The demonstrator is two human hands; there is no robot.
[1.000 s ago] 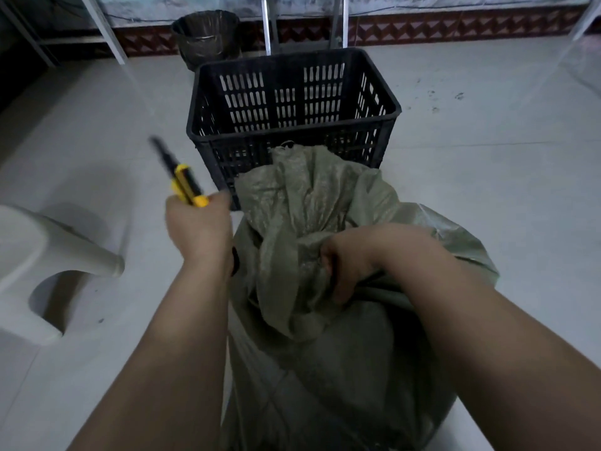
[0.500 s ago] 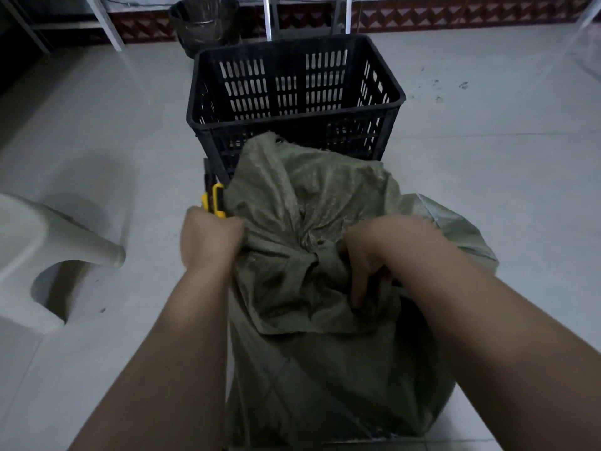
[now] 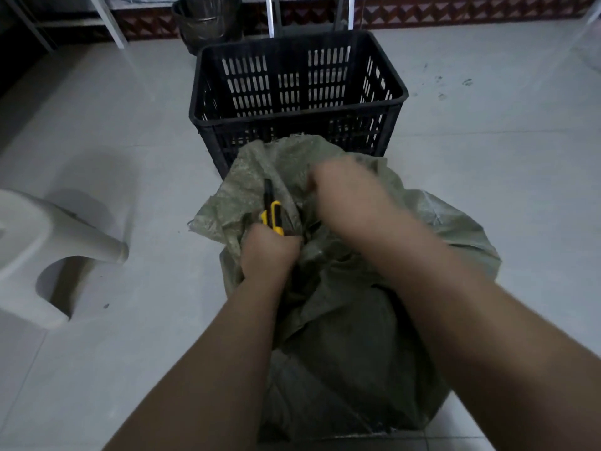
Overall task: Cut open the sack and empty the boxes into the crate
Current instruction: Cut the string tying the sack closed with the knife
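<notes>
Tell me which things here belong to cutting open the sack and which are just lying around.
In the job: sack, yellow knife in the left hand, right hand, black crate.
Lying about: white stool, dark bucket.

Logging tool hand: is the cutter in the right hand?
No, the left hand grips the yellow cutter, while the blurred right hand is at the sack top.
</notes>
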